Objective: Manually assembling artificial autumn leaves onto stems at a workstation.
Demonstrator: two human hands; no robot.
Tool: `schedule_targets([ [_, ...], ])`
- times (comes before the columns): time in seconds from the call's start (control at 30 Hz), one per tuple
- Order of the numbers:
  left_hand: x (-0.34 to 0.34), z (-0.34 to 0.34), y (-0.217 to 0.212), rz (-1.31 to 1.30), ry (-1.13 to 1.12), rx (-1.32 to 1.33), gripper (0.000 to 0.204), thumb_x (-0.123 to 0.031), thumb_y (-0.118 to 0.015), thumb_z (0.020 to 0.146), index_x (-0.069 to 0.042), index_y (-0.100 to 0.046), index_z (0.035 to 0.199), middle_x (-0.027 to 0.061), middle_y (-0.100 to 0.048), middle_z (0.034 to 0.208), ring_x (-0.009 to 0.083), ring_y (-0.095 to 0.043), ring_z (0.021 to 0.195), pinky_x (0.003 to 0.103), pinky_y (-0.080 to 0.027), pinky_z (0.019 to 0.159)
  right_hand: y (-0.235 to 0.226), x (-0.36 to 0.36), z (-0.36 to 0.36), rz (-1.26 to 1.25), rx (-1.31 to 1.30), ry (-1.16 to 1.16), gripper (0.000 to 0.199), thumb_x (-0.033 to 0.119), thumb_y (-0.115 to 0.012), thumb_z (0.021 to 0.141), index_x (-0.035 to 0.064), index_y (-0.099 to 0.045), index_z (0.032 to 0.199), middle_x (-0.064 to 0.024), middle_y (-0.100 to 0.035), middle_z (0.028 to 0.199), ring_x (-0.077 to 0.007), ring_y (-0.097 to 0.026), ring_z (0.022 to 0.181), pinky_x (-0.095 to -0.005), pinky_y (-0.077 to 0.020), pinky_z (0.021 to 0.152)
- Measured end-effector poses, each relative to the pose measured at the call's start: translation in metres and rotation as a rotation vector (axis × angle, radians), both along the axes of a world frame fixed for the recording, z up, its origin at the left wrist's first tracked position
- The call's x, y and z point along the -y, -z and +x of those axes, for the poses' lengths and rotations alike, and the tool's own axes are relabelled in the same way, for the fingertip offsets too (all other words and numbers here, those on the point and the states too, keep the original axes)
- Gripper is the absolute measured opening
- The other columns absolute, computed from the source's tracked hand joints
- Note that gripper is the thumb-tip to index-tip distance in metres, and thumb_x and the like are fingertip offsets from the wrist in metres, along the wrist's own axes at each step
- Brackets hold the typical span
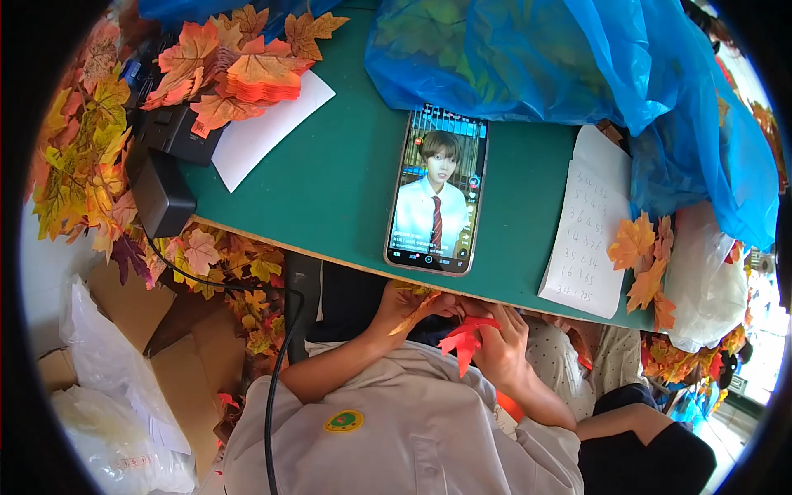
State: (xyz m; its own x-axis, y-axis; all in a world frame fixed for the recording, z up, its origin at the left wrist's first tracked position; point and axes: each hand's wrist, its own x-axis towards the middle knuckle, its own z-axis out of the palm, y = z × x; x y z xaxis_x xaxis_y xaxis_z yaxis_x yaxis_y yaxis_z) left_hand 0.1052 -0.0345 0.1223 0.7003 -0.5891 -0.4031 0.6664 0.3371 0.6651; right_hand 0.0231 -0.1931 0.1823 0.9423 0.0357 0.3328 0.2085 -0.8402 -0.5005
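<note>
Just below the front edge of the green table (330, 198), my two hands meet in front of my lap. My left hand (394, 315) is closed, with a yellow-orange artificial maple leaf (415, 313) held at its fingers. A red artificial maple leaf (464, 340) hangs from the closed fingers of my right hand (505, 342). The fingertips of both hands come close together, partly covered by the table edge and the leaves. Whether a stem joins the two leaves I cannot make out.
A phone (437, 194) playing a video lies on the table. Around it are a blue plastic bag (528, 66), a handwritten paper sheet (582, 223), stacked orange leaves (256, 78) and a black box (165, 194). A black cable (276, 388) hangs at left; another person's legs (610, 363) are at right.
</note>
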Motion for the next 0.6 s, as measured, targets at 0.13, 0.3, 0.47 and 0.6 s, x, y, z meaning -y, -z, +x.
schedule_targets([
  [0.13, -0.004, -0.001, 0.003, -0.101, 0.033, -0.066, 0.022, -0.003, -0.071, 0.086, 0.002, -0.063, 0.106, 0.0125, -0.068, 0.092, 0.0202, -0.069, 0.083, 0.031, -0.059, 0.074, 0.005, -0.001, -0.002, 0.021, -0.013, 0.021, 0.029, -0.001, -0.074, 0.06, -0.0034, -0.062, 0.087, -0.0181, -0.065, 0.102, -0.0331, -0.066, 0.078, -0.0397, -0.0531, 0.066],
  [0.3, -0.009, -0.001, 0.004, -0.179, 0.042, -0.109, 0.028, 0.007, -0.066, 0.084, 0.002, -0.057, 0.111, 0.0123, -0.065, 0.101, 0.0217, -0.067, 0.093, 0.035, -0.058, 0.082, 0.003, 0.0, -0.001, 0.068, -0.077, 0.062, 0.021, -0.005, -0.071, 0.063, 0.0001, -0.063, 0.083, -0.013, -0.067, 0.089, -0.0302, -0.066, 0.076, -0.0381, -0.0525, 0.063],
  [0.47, -0.011, -0.013, 0.033, -0.009, 0.142, 0.116, 0.037, 0.012, -0.061, 0.08, 0.002, -0.056, 0.115, 0.0099, -0.064, 0.11, 0.0188, -0.064, 0.102, 0.033, -0.053, 0.088, -0.002, 0.007, -0.008, 0.115, -0.188, 0.065, 0.02, -0.007, -0.068, 0.065, 0.0025, -0.065, 0.083, -0.0102, -0.065, 0.076, -0.0287, -0.063, 0.068, -0.0368, -0.0504, 0.059],
  [0.6, -0.011, -0.013, 0.026, 0.159, 0.164, 0.315, 0.041, 0.015, -0.062, 0.08, -0.001, -0.054, 0.117, 0.0095, -0.062, 0.109, 0.0225, -0.063, 0.106, 0.036, -0.053, 0.091, 0.008, 0.01, -0.015, 0.184, -0.209, 0.101, 0.019, -0.007, -0.067, 0.066, 0.0043, -0.066, 0.081, -0.0092, -0.063, 0.07, -0.0286, -0.061, 0.065, -0.0355, -0.0491, 0.058],
])
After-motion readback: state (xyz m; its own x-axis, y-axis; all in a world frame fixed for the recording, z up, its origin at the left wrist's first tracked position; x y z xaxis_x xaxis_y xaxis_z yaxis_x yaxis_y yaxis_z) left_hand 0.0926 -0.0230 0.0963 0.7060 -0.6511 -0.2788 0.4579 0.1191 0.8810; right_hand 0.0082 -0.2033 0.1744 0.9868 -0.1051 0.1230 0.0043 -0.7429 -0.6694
